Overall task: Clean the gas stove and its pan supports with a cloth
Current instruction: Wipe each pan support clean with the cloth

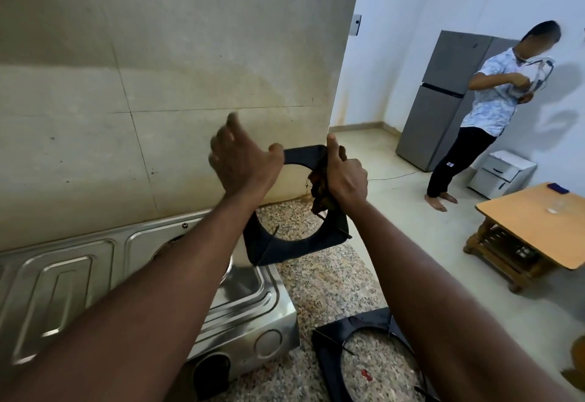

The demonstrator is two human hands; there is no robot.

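- My left hand is raised with its back to the camera, its forearm crossing in front of the lifted pan support.
- Its thumb touches the support's top bar. The fingers are blurred, one pointing up, and I cannot tell whether they grip the frame.
- My right hand is curled round a dark brown cloth, thumb upright, pressing the cloth against the support's right side.
- The black square support is held in the air, tilted, above the right end of the gas stove.
- The steel stove sits on a speckled granite desk, against a stained tiled wall.
- A second pan support lies flat on the desk, just right of the stove's front corner.
- Across the room another person stands in front of a grey fridge, beside a small white drawer unit.
- A wooden table stands on the floor at the right.
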